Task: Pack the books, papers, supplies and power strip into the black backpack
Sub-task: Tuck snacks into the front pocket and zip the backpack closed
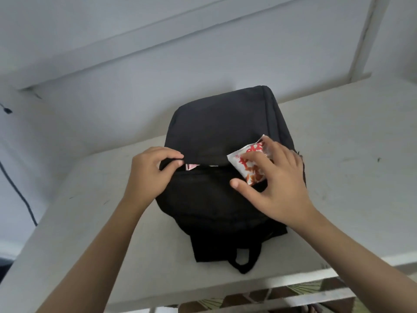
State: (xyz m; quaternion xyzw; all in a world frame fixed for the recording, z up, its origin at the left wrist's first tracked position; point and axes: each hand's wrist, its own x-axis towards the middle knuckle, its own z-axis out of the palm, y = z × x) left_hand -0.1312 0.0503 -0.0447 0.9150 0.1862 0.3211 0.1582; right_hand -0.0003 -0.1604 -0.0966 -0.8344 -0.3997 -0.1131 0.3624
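Observation:
The black backpack (216, 132) lies flat on a white desk (349, 154), its carry loop toward me. A front pocket zipper runs across its middle and is partly open, with a bit of pink and white paper (190, 166) showing in the gap. My left hand (151, 172) pinches the pocket's upper edge at its left end. My right hand (275, 181) holds a small white packet with red and orange print (244, 160) against the right end of the pocket opening; part of the packet is hidden under my fingers.
A white wall and a shelf frame rise behind the desk. A black cable (18, 193) hangs down the wall at the left. Below the desk's front edge a patterned floor (282, 294) shows through a white rail.

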